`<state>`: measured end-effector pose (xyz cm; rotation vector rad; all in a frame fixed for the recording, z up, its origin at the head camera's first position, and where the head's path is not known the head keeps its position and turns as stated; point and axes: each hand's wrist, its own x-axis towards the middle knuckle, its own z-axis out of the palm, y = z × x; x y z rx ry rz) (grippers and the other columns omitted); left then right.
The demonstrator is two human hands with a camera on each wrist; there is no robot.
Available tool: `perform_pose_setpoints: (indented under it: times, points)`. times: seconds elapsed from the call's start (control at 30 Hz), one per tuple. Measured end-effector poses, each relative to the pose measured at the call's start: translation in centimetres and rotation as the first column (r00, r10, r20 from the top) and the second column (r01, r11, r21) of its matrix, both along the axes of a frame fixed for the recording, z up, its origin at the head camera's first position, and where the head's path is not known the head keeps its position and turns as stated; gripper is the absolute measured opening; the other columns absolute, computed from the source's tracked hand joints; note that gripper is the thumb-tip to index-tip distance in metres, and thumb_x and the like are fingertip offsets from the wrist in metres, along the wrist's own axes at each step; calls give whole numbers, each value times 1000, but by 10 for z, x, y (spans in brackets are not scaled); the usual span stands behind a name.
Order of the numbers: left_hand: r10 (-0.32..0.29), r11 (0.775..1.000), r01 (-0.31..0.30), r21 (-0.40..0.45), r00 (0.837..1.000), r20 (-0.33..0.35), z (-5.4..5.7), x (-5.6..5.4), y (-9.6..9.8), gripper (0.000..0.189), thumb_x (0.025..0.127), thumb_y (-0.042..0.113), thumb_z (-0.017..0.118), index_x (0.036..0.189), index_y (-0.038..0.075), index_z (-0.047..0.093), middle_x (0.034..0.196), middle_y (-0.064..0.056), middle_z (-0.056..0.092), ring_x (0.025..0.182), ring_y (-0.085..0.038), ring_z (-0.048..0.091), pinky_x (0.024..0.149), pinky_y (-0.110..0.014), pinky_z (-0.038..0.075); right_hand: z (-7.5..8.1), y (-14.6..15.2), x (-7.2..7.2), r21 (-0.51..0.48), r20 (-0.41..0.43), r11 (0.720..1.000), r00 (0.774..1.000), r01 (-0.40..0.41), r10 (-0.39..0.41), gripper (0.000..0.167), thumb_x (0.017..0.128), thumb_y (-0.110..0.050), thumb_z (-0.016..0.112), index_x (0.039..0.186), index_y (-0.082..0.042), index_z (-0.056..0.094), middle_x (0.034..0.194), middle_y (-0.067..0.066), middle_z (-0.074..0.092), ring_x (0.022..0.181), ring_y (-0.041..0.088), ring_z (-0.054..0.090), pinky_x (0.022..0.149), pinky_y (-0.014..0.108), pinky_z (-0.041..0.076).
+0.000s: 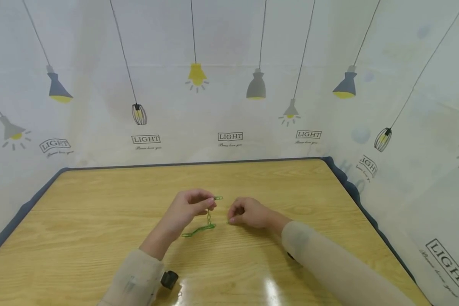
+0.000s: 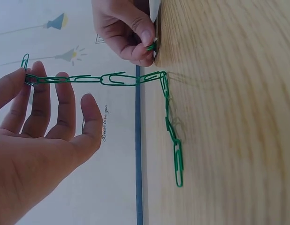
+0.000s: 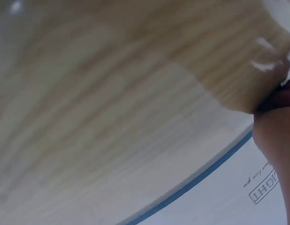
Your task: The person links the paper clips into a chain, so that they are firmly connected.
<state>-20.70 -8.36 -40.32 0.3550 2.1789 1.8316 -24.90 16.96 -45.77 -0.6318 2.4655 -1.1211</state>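
Between thumb and fingertip, my left hand (image 1: 186,211) pinches one end of a chain of green paper clips (image 2: 119,79). The end clip (image 1: 218,198) sticks out past the fingertips toward the right. From the hand the chain drops to the table, and its lower part lies there, trailing left in the head view. Just right of it, my right hand (image 1: 249,212) is low at the tabletop, pinching a single green paper clip (image 2: 151,46), mostly hidden by the fingers. That clip and the chain are apart. Only a blurred edge of the right hand shows in the right wrist view.
A wood-grain table (image 1: 99,212) spreads under both hands, with a dark blue border along its edges. Behind it hangs a pale wall covering (image 1: 229,110) printed with lamps. A small black device (image 1: 170,279) sits at the left wrist.
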Motion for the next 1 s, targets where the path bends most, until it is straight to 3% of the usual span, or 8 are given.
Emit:
perform_pose_setpoints:
  times: [0.13,0.33,0.4,0.5,0.63,0.77,0.87,1.0]
  points:
    - [-23,1000,23,-3,1000,8,-1,0,1,23,108,19,65,124,5,72,111,-5,75,107,-19,70,108,-44,58,7,6,-1,-41,79,999,997,21,-17,9,103,-16,71,110,-11,74,106,4,71,97,16,61,88,29,51]
    - [-38,999,38,-14,999,-10,2,-2,1,25,108,20,64,125,3,71,112,-6,75,107,-19,69,109,-46,57,30,13,-9,-100,103,994,994,41,-31,29,112,-21,56,136,-15,69,122,17,67,98,24,59,87,38,55]
    - [-36,999,36,-10,999,-17,4,-3,0,25,108,19,64,125,2,71,112,-7,75,107,-19,69,109,-48,57,39,13,-12,-162,101,986,994,50,-33,28,112,-21,55,135,-10,68,120,22,68,99,30,62,89,43,57]
    - [-38,999,37,-15,999,-20,7,-3,-2,25,108,17,63,125,1,70,113,-8,76,106,-19,70,109,-49,57,51,12,-14,-258,90,963,995,74,-52,24,110,-17,59,129,-4,68,108,17,71,100,35,66,87,43,61]
    - [-41,999,40,-28,999,-26,7,-2,-3,27,108,19,63,127,-1,70,115,-9,76,106,-18,70,110,-50,56,67,11,-12,-361,109,921,988,146,-114,22,107,-19,65,123,-4,72,94,1,71,81,22,65,72,32,58]
    - [-36,999,36,-22,999,-16,7,-3,-1,25,108,18,63,125,1,71,115,-10,76,110,-24,70,111,-50,56,78,12,-9,-465,147,863,978,198,-146,24,106,-20,68,121,-2,74,94,1,72,73,13,64,66,28,59]
    - [-37,999,37,-17,999,-2,6,-4,0,23,108,17,63,124,3,71,116,-10,76,113,-29,70,111,-50,56,82,11,-6,-514,151,836,980,190,-129,24,105,-16,68,122,1,72,100,2,76,81,13,70,72,28,63]
    - [-34,999,34,-25,999,-4,4,-4,-2,23,108,18,63,125,3,71,116,-10,76,110,-24,70,112,-52,55,84,8,-1,-528,142,832,984,170,-111,27,104,-7,68,129,4,69,100,1,79,84,12,73,77,31,65]
